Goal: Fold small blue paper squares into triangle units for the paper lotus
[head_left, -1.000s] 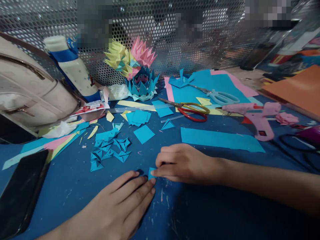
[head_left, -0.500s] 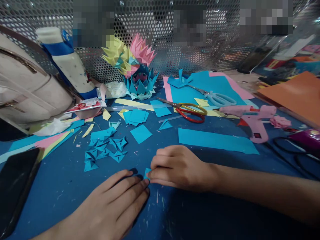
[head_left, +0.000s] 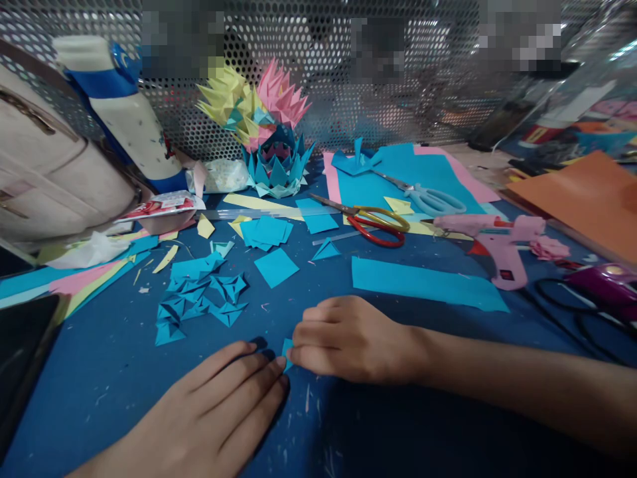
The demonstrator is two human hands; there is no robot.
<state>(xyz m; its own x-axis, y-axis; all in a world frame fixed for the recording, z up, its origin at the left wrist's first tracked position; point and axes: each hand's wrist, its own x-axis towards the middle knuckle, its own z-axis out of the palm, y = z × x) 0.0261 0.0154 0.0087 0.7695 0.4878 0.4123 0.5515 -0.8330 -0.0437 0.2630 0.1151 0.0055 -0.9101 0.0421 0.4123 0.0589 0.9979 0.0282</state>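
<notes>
A small piece of blue paper (head_left: pixel 286 352) lies on the dark blue table between my hands, mostly covered by fingers. My right hand (head_left: pixel 343 338) is closed, its curled fingers pressing the paper's right side. Flat on the table, my left hand (head_left: pixel 223 398) has its fingers stretched out, with the fingertips touching the paper's lower left edge. Several folded blue paper pieces (head_left: pixel 199 292) are grouped beyond my left hand. A blue paper square (head_left: pixel 277 267) and a stack of squares (head_left: pixel 266 232) lie farther back, near a folded blue triangle (head_left: pixel 326 249).
Scissors with red and yellow handles (head_left: pixel 378 222), light blue scissors (head_left: pixel 432 198) and a pink glue gun (head_left: pixel 502 239) lie at right, behind a blue strip (head_left: pixel 428 283). Folded paper flowers (head_left: pixel 276 159) stand before the perforated metal panel. A phone (head_left: pixel 24 358) lies at left.
The view has shifted slightly, so things on the table appear a little farther left. Both hands stay at the small blue paper, with hardly any change in pose.
</notes>
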